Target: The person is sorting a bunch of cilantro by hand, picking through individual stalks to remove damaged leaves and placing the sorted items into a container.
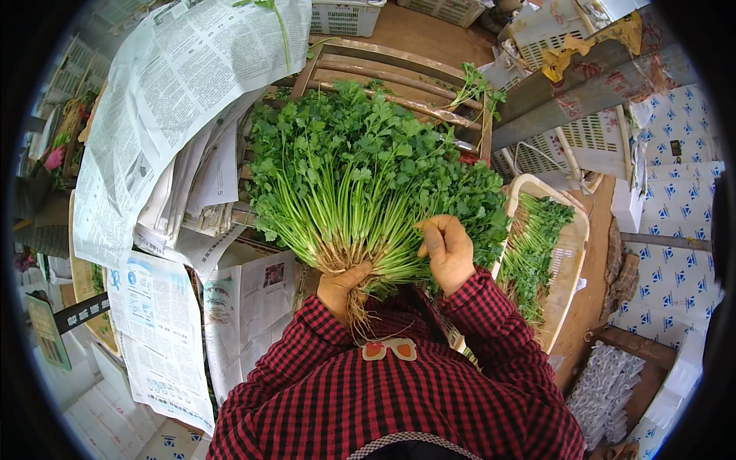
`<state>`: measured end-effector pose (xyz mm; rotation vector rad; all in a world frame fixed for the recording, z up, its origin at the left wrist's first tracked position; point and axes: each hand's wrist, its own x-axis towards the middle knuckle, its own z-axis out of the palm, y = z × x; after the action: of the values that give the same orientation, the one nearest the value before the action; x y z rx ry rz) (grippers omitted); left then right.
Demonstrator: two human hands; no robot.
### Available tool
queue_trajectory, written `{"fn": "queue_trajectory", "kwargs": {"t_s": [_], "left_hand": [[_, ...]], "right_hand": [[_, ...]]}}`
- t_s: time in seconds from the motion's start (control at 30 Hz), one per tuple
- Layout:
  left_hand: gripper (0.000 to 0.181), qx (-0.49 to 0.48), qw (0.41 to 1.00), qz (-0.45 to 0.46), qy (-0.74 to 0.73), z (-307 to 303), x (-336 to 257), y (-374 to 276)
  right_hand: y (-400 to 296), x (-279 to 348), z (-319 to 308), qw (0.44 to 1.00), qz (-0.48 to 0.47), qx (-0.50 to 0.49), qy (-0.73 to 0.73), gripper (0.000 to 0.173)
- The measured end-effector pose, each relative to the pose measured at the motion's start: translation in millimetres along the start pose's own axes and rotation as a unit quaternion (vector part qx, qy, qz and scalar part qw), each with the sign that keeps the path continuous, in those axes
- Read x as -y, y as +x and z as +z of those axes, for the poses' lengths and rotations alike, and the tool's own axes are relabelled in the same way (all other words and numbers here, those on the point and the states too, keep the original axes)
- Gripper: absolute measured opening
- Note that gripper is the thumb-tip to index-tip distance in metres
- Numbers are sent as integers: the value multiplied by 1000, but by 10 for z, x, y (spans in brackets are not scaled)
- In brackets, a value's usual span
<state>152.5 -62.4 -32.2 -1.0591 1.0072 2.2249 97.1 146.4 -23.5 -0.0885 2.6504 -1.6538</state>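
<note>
A broad bunch of leafy green herb, most likely coriander (pixel 339 190), fans out before me, leaves away from me and pale stems towards me. My left hand (pixel 345 287) is closed around its root end, and thin brown roots (pixel 359 319) hang below the fist. Against the right side of the stems, my right hand (pixel 447 250) has curled fingers, with thumb and index close together. Whether a stem is pinched there is too hard to see. The leaves rest over a slatted wooden rack (pixel 397 57), hiding much of it.
At left lie stacked newspapers (pixel 190 86), partly draped over an edge. A pale plastic crate (pixel 566 276) with more bunched greens (pixel 535 247) stands at right. Perforated crates (pixel 345 20) sit beyond the rack. A metal beam (pixel 592 80) slants across the upper right.
</note>
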Motion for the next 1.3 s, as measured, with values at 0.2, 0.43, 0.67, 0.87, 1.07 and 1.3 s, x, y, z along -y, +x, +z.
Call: {"fn": "queue_trajectory", "kwargs": {"t_s": [0.2,0.43,0.67,0.87,1.07,1.3], "left_hand": [[30,52,997,53,-28,-93,110,91],[31,45,994,50,84,-91,32,66],[36,47,994,66,72,-307,265,316],[34,-55,997,23,41,-86,100,87],[33,-65,994,41,82,-36,99,66],[30,-57,997,50,2,-117,213,137]], "right_hand": [[151,273,-3,935,-192,176,-240,21],[135,16,4,975,-146,105,-133,22],[78,-58,-290,948,186,23,256,37],[598,-50,-729,889,222,-10,401,46],[1426,100,-1661,879,93,-57,464,28],[2535,557,-1993,921,-165,-127,328,35]]}}
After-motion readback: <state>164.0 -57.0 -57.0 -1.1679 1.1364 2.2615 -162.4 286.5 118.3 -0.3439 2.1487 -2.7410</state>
